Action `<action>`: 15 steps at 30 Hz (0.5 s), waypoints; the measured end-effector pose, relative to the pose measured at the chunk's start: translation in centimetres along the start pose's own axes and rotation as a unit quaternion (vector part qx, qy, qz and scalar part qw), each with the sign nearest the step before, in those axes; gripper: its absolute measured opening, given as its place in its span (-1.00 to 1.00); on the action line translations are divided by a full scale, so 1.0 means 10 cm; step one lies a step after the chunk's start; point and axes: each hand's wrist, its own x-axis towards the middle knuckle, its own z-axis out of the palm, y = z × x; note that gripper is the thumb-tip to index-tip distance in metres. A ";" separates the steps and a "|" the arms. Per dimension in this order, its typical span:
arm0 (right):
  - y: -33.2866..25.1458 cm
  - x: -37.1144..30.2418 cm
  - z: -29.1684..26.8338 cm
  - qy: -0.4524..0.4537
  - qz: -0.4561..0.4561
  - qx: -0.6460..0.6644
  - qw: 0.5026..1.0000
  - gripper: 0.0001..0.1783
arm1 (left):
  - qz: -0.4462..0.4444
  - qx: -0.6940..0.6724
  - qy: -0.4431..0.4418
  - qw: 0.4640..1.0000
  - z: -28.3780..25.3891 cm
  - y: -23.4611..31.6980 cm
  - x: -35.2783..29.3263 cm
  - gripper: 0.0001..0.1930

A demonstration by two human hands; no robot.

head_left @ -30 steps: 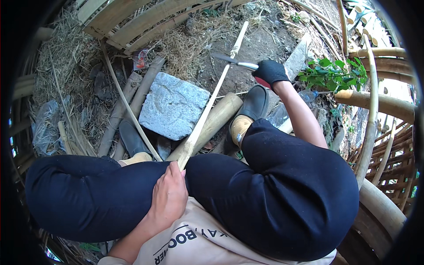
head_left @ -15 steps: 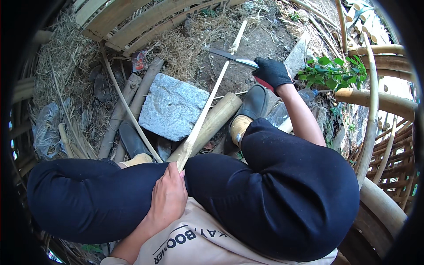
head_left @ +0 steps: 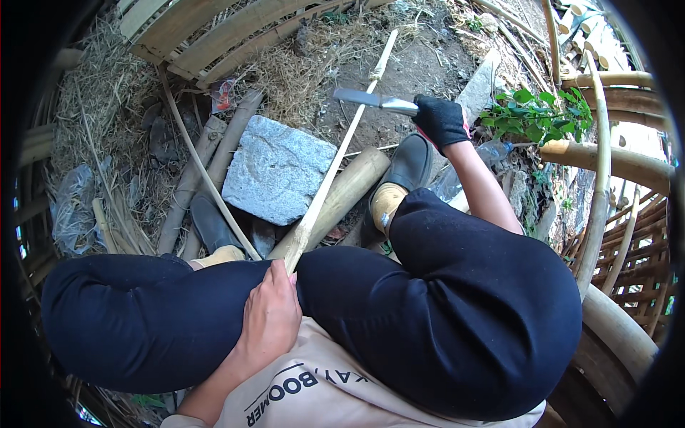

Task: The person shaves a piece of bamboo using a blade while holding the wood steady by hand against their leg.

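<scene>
- Head view: a long, pale, slender bamboo strip (head_left: 314,210) slants from the person's lap, over the ground, up and to the right.
- Bare left hand (head_left: 272,314): fingers wrapped around the strip's near end, against the dark trousers (head_left: 457,307).
- Right hand in a black-and-red glove (head_left: 441,121): fingers clenched around a straight-bladed metal knife (head_left: 394,105), right of the strip and nearer its far end.
- Key relation: the blade points left, crossing the strip's long axis below the knobbly node.
- Around these: a rough grey stone block (head_left: 275,171) left of the strip, and a thick, round bamboo pole (head_left: 349,189) passing beneath it.
- Hard to make out: whether the blade's edge touches the strip, or its far tip the soil. The left hand hides the near tip; the glove covers the knife's grip.
</scene>
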 end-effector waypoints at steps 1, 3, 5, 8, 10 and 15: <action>-0.01 0.04 0.03 -0.016 0.083 -0.020 0.996 -0.87 | -0.001 0.000 0.003 1.000 0.01 -0.01 0.00 -0.83; 0.06 0.02 0.01 0.023 0.028 -0.008 0.999 -0.87 | 0.022 0.002 0.020 1.000 0.03 -0.03 -0.01 -0.83; 0.05 -0.02 -0.03 0.043 -0.042 0.019 0.998 -0.83 | 0.016 -0.002 0.015 1.000 0.03 -0.03 -0.01 -0.83; 0.03 -0.03 0.06 0.064 -0.036 0.014 0.997 -0.89 | 0.003 -0.003 0.003 1.000 0.01 -0.01 -0.01 -0.83; 0.05 0.02 0.13 0.028 0.063 -0.016 0.997 -0.90 | -0.008 -0.001 0.001 1.000 0.01 -0.01 -0.01 -0.82; 0.07 -0.07 0.07 0.094 -0.034 0.035 0.994 -0.86 | 0.006 -0.004 0.002 1.000 0.02 -0.02 -0.01 -0.82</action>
